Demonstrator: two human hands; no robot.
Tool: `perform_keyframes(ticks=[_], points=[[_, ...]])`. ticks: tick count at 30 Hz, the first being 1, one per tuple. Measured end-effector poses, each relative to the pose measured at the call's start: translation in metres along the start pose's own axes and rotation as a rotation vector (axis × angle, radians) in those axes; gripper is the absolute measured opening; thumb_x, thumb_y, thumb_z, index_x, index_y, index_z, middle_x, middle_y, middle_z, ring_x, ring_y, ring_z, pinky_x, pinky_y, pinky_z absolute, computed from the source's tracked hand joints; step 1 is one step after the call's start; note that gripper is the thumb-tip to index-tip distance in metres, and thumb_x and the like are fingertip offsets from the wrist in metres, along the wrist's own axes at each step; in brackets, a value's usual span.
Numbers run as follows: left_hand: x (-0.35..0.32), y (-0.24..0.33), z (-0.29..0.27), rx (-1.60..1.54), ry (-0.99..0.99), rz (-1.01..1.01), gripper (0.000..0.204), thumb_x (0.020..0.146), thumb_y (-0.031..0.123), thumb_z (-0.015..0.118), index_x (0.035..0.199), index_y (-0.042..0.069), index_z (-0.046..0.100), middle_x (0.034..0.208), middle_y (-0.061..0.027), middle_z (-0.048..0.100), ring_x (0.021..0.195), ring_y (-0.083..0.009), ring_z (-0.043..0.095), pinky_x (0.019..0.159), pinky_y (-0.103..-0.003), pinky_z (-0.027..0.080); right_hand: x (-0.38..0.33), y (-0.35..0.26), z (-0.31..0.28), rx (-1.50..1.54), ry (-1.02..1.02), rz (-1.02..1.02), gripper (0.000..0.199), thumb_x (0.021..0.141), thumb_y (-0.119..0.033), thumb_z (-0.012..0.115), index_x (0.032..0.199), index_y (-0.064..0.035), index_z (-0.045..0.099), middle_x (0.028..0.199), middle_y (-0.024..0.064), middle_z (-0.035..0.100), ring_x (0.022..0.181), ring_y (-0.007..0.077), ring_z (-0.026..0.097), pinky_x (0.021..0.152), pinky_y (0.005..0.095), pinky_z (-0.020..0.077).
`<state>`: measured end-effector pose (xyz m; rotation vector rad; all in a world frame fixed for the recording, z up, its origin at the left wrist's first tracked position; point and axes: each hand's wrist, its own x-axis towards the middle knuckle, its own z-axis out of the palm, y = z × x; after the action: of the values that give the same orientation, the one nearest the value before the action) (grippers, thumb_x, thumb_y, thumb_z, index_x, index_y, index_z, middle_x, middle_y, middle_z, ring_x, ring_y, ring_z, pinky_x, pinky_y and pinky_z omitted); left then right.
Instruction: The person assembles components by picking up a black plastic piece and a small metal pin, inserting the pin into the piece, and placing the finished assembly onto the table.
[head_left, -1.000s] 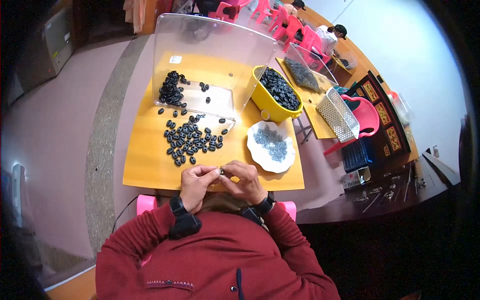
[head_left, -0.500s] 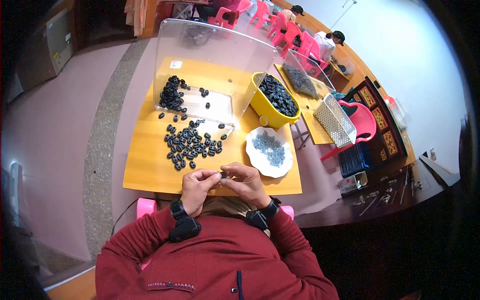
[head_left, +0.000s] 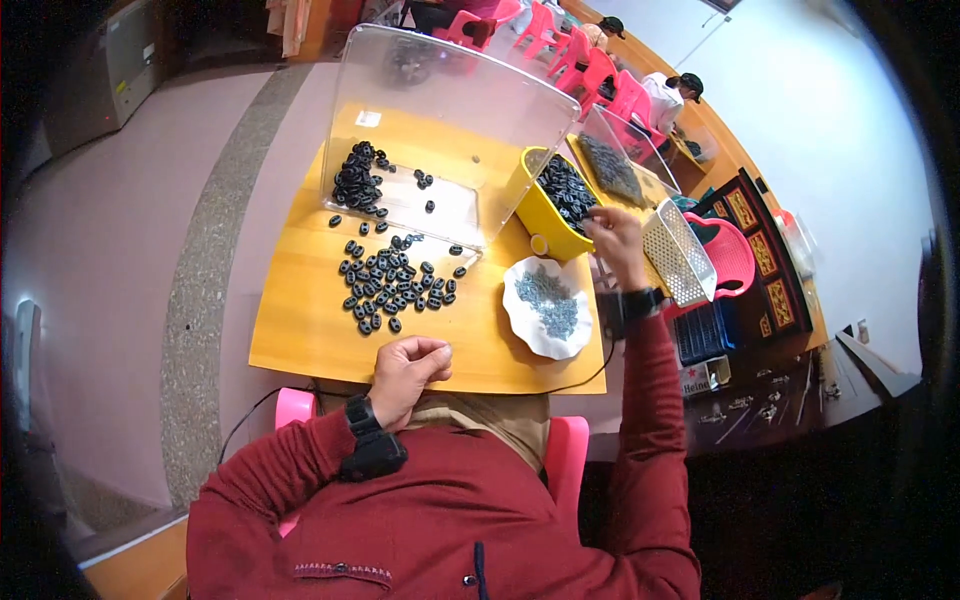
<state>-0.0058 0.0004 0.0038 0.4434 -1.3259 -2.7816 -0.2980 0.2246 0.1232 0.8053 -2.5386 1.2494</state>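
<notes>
My left hand (head_left: pixel 410 375) rests at the table's near edge, fingers curled and thumb laid over them; what it holds, if anything, is hidden. Stretched out to the right, my right hand (head_left: pixel 615 238) is closed with bent fingers at the near right rim of a yellow tub (head_left: pixel 548 226). Whatever is between its fingertips is too small to make out. Small black oval pieces with two holes fill the tub (head_left: pixel 565 190). More such black pieces (head_left: pixel 385 280) lie loose beyond my left hand. A white wavy-rimmed plate (head_left: pixel 517 318) holds small greyish translucent parts (head_left: pixel 548 298).
On the yellow table (head_left: pixel 290 340), a clear plastic bin (head_left: pixel 440 85) lies with its opening toward me, black pieces inside. Right of the tub stand a white perforated basket (head_left: pixel 680 250) and a pink chair (head_left: pixel 735 255). Other people (head_left: pixel 660 100) sit farther back.
My hands have parted from a small dark piece they pinched together. The right has swung out and away to the yellow tub; the left has stayed near the table edge. The view has shifted slightly.
</notes>
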Motion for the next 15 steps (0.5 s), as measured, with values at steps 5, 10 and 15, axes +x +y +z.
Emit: perform_keyframes(ticks=[5,10,15], points=[[-0.002,-0.001,-0.003,-0.01,0.016,-0.008,0.015,0.086,0.01,0.067,0.094,-0.002,0.063,0.083,-0.0047,0.064,0.072,-0.0099,0.061,0.068,-0.023,0.054,0.04,0.013,-0.001,-0.004,-0.026,0.139,0.028,0.079,-0.008,0.067,0.104,0.0058,0.064,0.072,0.0041,0.063,0.053,0.0077,0.055,0.044,0.0205,0.0443],[-0.004,0.001,-0.005,-0.014,0.032,-0.034,0.016,0.085,0.01,0.067,0.094,-0.003,0.063,0.083,-0.0048,0.064,0.071,-0.0101,0.061,0.069,-0.023,0.054,0.022,0.008,0.003,0.029,0.057,0.122,0.028,0.08,-0.009,0.067,0.104,0.0043,0.064,0.075,0.0037,0.064,0.053,0.0078,0.056,0.044,0.0221,0.0462],[-0.002,0.002,-0.005,0.01,0.021,-0.029,0.012,0.087,0.01,0.066,0.093,-0.001,0.063,0.081,-0.0043,0.063,0.07,-0.0105,0.061,0.067,-0.023,0.053,-0.033,-0.011,0.016,0.139,-0.007,0.154,0.028,0.082,-0.012,0.068,0.105,0.0048,0.065,0.079,0.0073,0.067,0.057,0.0086,0.059,0.046,0.022,0.0474]])
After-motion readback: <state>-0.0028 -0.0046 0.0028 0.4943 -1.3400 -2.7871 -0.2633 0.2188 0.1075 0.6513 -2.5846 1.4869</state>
